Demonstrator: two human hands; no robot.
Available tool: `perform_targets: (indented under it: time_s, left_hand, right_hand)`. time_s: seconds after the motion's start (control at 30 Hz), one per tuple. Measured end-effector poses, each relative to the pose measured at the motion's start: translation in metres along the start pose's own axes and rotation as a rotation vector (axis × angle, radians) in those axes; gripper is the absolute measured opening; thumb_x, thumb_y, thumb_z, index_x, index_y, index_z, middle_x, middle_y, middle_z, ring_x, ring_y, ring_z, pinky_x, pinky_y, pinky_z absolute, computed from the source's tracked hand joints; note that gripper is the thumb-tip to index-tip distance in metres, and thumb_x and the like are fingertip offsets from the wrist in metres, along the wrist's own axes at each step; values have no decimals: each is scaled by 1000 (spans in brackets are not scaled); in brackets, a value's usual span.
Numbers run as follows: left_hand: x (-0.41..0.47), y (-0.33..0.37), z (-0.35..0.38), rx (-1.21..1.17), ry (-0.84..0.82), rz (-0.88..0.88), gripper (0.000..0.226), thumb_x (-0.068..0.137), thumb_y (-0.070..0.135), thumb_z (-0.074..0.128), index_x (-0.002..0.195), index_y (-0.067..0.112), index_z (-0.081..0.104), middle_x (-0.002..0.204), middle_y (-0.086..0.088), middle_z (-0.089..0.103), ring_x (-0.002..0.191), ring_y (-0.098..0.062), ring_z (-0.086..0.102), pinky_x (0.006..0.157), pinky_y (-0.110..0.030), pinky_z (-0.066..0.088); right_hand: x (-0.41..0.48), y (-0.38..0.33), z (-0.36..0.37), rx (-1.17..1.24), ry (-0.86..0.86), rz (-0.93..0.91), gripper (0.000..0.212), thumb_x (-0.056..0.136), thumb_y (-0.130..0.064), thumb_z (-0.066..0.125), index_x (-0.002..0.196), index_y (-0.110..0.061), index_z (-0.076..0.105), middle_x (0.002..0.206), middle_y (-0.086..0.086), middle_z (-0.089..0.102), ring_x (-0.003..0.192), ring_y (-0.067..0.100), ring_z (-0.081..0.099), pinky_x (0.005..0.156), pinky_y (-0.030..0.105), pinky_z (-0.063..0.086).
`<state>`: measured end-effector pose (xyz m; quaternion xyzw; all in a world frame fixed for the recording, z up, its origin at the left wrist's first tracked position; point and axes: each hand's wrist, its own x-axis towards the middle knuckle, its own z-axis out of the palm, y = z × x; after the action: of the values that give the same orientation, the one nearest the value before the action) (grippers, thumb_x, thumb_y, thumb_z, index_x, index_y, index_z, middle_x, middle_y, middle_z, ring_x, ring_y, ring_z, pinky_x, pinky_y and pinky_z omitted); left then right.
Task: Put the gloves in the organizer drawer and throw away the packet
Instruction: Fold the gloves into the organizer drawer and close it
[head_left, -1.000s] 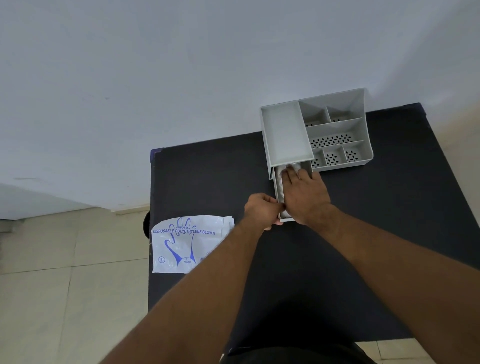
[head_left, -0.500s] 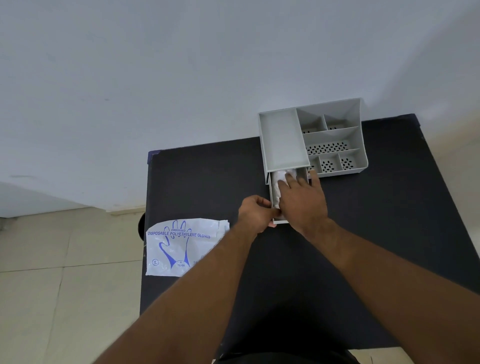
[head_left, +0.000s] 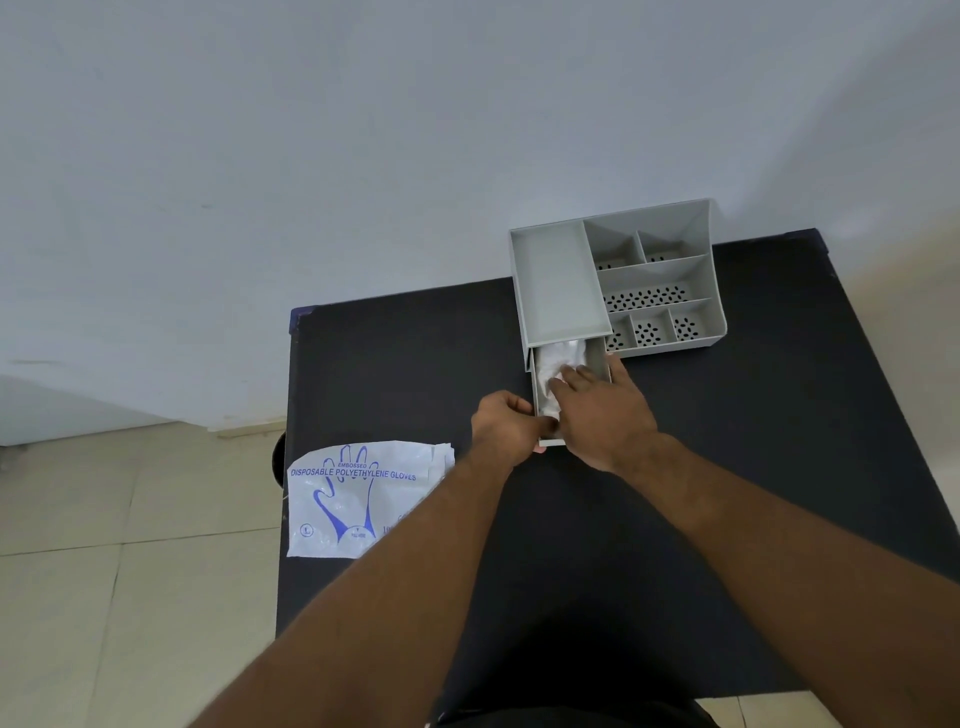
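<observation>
The right hand (head_left: 602, 410) is now pressing flat-fingered on the gloves (head_left: 558, 361), tucking them deeper into the drawer (head_left: 597, 358). The left hand (head_left: 506, 426) is still pinching the drawer's front edge. Stowing looks nearly done; the packet (head_left: 358, 499) is lying untouched beside the left forearm.

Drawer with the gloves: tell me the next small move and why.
Probably lift the right hand out and push the drawer shut. The gloves already lie inside it, the left hand grips its front edge, and the packet waits on the table.

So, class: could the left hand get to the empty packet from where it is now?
Probably yes. The left hand is at the drawer front, and only bare table separates it from the packet.
</observation>
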<state>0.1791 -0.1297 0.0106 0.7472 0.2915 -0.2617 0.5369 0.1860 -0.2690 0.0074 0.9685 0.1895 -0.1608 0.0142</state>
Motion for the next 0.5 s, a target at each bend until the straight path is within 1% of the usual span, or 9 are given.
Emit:
perform_targets:
  time_s: [0.03, 0.07, 0.13, 0.2, 0.27, 0.3, 0.37, 0.43, 0.5]
  left_hand:
    - [0, -1, 1, 11, 7, 7, 35, 72, 8, 85, 79, 15, 52, 95, -17, 70, 55, -21, 65, 33, -14, 37]
    - [1, -1, 2, 25, 16, 15, 35, 71, 9, 85, 78, 16, 51, 94, -16, 70, 60, -23, 67, 36, -16, 41]
    - [1, -3, 5, 50, 36, 27, 36, 71, 12, 86, 75, 17, 51, 97, -16, 70, 72, -30, 72, 48, -23, 50]
    - [1, -3, 7, 62, 49, 32, 35, 72, 13, 86, 75, 18, 51, 97, -15, 71, 80, -33, 75, 58, -28, 55]
    - [0, -2, 8, 64, 60, 35, 34, 72, 13, 85, 74, 18, 51, 96, -14, 71, 82, -33, 75, 61, -30, 57]
    - [0, -1, 8, 55, 64, 34, 34, 72, 13, 85, 73, 18, 52, 95, -14, 71, 82, -32, 75, 60, -30, 58]
    - [0, 1, 8, 28, 77, 19, 32, 71, 13, 85, 72, 18, 53, 94, -12, 72, 82, -31, 75, 55, -28, 53]
    - [0, 1, 7, -6, 91, -8, 30, 69, 16, 86, 74, 19, 56, 94, -10, 73, 82, -28, 75, 54, -25, 48]
    - [0, 0, 6, -42, 107, -32, 26, 70, 18, 85, 79, 19, 61, 93, -7, 73, 82, -25, 75, 53, -24, 49]
  right_hand:
    - [-1, 0, -1, 14, 15, 17, 50, 95, -39, 51, 142, -22, 47, 153, 6, 45, 140, 20, 42, 121, 50, 8]
    - [-2, 1, -2, 21, 35, 35, 44, 95, -38, 53, 137, -24, 52, 146, 4, 52, 134, 20, 49, 121, 48, 9]
    - [-3, 1, -5, 12, 66, 74, 30, 96, -36, 56, 123, -26, 61, 123, -1, 66, 113, 18, 62, 120, 43, 10]
    - [-3, 0, -9, -19, 68, 102, 19, 96, -35, 57, 110, -27, 65, 104, -3, 70, 99, 18, 66, 119, 41, 10]
    - [-3, -2, -9, -46, 41, 108, 15, 96, -35, 56, 102, -27, 67, 95, -4, 69, 94, 18, 65, 119, 43, 9]
    - [-3, -2, -8, -49, 31, 98, 16, 96, -34, 54, 101, -27, 67, 94, -4, 69, 96, 18, 65, 119, 44, 8]
    - [-5, -2, -6, -35, 20, 59, 25, 98, -35, 47, 107, -26, 68, 104, -4, 69, 110, 19, 60, 119, 49, 8]
    - [-8, 0, -6, 5, 1, 18, 39, 99, -39, 37, 119, -21, 64, 123, -1, 66, 130, 21, 49, 120, 54, 9]
    - [-12, 2, -9, 57, -31, -9, 51, 98, -42, 30, 136, -16, 54, 145, 4, 53, 145, 22, 33, 121, 55, 8]
